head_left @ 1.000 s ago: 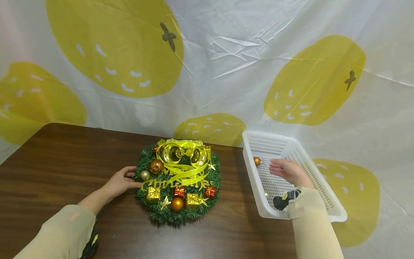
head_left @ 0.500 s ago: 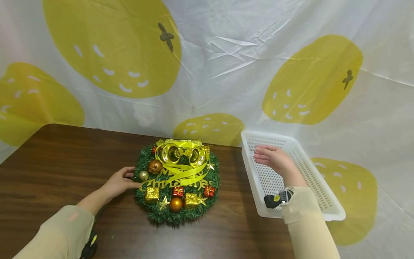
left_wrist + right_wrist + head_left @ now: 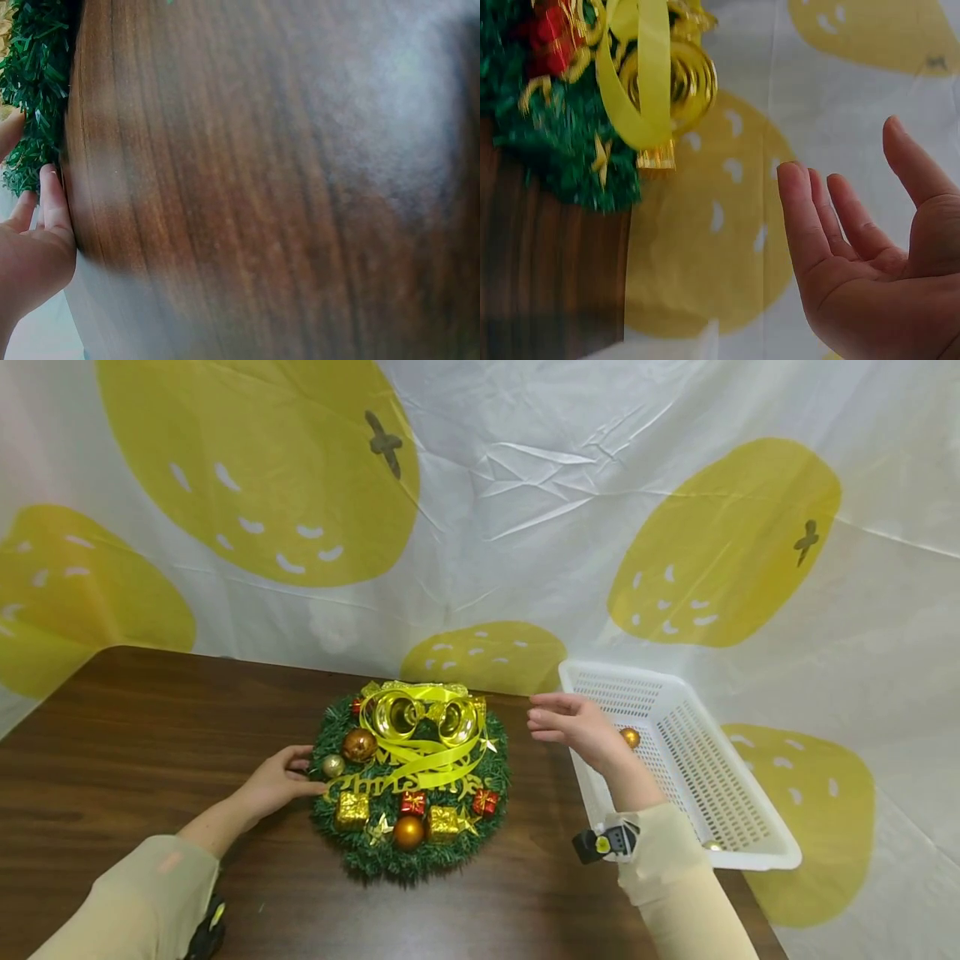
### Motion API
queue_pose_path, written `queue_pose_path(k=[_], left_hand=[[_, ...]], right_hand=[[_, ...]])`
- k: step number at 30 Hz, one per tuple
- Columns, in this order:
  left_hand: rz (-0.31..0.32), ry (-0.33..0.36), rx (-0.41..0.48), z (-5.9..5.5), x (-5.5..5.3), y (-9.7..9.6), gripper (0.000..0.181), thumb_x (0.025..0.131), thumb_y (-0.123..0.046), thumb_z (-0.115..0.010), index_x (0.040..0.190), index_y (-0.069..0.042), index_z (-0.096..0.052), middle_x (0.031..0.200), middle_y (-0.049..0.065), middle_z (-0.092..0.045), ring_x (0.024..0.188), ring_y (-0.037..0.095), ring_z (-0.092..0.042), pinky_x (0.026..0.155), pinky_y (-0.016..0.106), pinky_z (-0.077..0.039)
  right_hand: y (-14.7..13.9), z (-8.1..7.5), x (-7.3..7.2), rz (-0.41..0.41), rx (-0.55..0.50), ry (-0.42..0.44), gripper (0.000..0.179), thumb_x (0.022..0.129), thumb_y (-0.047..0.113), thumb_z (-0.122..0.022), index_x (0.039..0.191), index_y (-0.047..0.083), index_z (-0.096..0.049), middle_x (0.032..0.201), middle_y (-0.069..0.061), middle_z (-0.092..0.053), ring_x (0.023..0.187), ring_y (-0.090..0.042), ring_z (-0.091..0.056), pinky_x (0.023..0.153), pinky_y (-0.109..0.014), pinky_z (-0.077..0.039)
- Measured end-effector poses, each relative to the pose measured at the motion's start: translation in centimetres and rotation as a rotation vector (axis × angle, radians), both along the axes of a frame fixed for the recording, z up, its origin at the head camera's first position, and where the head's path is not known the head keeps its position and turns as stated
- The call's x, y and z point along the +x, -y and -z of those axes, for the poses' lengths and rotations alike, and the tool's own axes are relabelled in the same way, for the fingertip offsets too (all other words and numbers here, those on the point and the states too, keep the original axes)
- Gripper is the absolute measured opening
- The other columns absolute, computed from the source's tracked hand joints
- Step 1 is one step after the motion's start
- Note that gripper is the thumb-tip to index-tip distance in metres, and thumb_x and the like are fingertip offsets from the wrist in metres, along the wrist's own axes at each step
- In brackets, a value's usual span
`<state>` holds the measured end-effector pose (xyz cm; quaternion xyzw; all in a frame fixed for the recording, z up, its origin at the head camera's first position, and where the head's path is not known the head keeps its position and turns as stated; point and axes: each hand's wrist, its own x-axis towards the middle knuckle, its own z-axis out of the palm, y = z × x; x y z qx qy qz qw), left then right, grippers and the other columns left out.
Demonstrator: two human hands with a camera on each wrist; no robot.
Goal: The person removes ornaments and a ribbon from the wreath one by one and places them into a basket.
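A green Christmas wreath lies on the brown table, with gold bells and a yellow ribbon at its top. Small gift boxes, stars and brown and orange balls decorate it. My left hand grips the wreath's left edge, thumb over the greenery and fingers at its side, as the left wrist view also shows. My right hand is empty, its fingers fairly straight and thumb spread in the right wrist view. It hovers between the wreath and the white basket.
The white perforated basket stands at the table's right side. Inside it are an orange ball and a small gold ball. A cloth printed with yellow fruit hangs behind the table.
My right hand has moved left, out from over the basket toward the wreath, carrying nothing. The balls in the basket are uncovered. My left hand and the wreath stay in place.
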<state>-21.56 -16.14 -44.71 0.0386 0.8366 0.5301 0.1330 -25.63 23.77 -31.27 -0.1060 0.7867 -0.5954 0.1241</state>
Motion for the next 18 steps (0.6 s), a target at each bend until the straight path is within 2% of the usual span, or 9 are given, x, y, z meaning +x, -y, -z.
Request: queue_pose_path(k=[3,6,10,14,18], left_hand=[[-0.004,0.002,0.002,0.0,0.0,0.0,0.083,0.086,-0.025,-0.068,0.144,0.008,-0.02,0.138,0.037,-0.031,0.119,0.046,-0.042,0.091,0.051,-0.045],[-0.005,0.003,0.003,-0.1,0.1,-0.1,0.083,0.086,-0.025,-0.068,0.144,0.009,-0.02,0.138,0.037,-0.031,0.119,0.047,-0.042,0.092,0.051,-0.045],[-0.007,0.001,0.002,-0.3,0.1,-0.1,0.082,0.086,-0.024,-0.068,0.144,0.009,-0.02,0.138,0.037,-0.031,0.119,0.047,-0.043,0.092,0.051,-0.045],[-0.007,0.002,0.0,-0.2,0.1,-0.1,0.083,0.086,-0.024,-0.068,0.144,0.008,-0.02,0.138,0.037,-0.031,0.119,0.046,-0.043,0.091,0.05,-0.045],[-0.001,-0.001,0.003,-0.1,0.1,0.0,0.083,0.086,-0.025,-0.067,0.144,0.009,-0.019,0.138,0.037,-0.03,0.118,0.047,-0.042,0.091,0.051,-0.045]], right_hand=[[1.2,0.4,0.6,-0.014,0.02,-0.013,0.046,0.092,0.004,-0.054,0.131,-0.016,-0.041,0.121,-0.025,-0.056,0.087,-0.006,-0.065,0.085,-0.027,-0.054],[2.3,0.9,1.1,-0.029,0.022,-0.013,0.045,0.092,0.004,-0.055,0.131,-0.013,-0.043,0.128,-0.031,-0.05,0.092,-0.009,-0.064,0.089,-0.032,-0.052],[3.7,1.7,1.9,-0.064,0.056,-0.044,0.043,0.091,0.006,-0.058,0.129,-0.01,-0.047,0.127,-0.03,-0.052,0.1,-0.018,-0.064,0.092,-0.038,-0.051],[4.8,2.5,2.7,-0.112,0.141,-0.103,0.041,0.09,0.011,-0.061,0.127,-0.004,-0.053,0.123,-0.028,-0.057,0.105,-0.024,-0.062,0.092,-0.037,-0.05],[5.8,3.0,3.4,-0.155,0.136,-0.125,0.041,0.089,0.011,-0.062,0.127,-0.003,-0.054,0.122,-0.029,-0.056,0.109,-0.029,-0.06,0.093,-0.036,-0.05]])
